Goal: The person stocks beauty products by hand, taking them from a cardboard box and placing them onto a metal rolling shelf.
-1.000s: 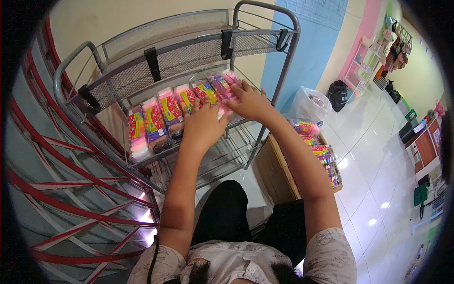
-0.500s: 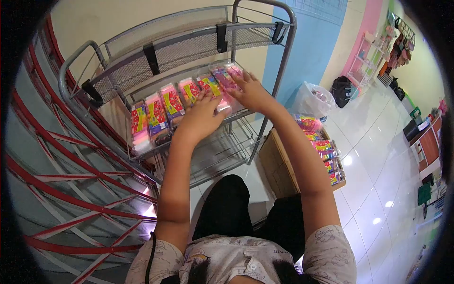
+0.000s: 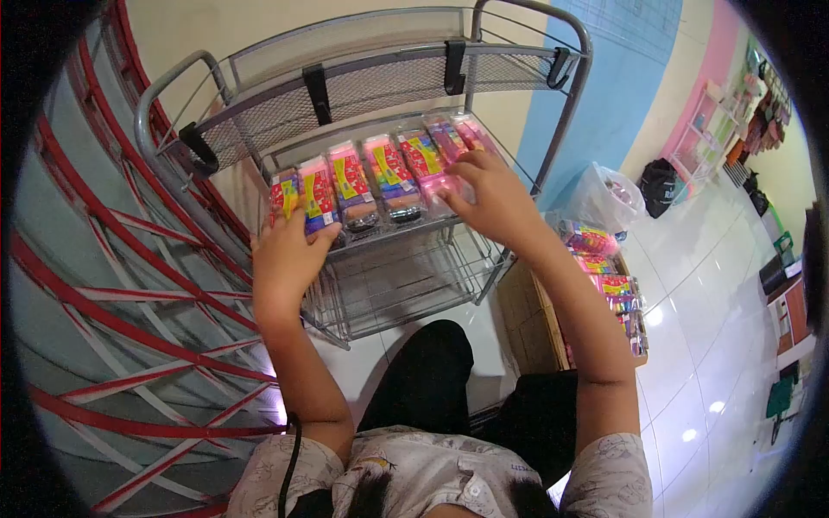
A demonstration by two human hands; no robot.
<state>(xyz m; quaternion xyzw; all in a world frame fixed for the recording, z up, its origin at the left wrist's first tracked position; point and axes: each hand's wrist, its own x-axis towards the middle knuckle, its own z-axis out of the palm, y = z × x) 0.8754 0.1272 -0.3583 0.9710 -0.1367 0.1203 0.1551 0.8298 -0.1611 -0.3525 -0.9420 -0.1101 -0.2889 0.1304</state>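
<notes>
A row of clear plastic packs with red and yellow labels and colourful contents lies side by side on the grey metal rack's shelf. My left hand rests on the leftmost packs, its fingers spread apart and partly covering them. Toward the row's other end, my right hand touches the pink-filled packs with thumb and fingers apart. Its palm side is hidden, but no pack is lifted off the shelf.
A cardboard box with more packs stands on the floor at the right. Behind it are a white plastic bag and a black bag. Red-and-white crossed strips line the left side. Black hooks hang on the rack's upper rail.
My left hand has moved from the middle of the row to its left end. My right hand has shifted slightly toward the front of the right-hand packs. The view has turned a little left.
</notes>
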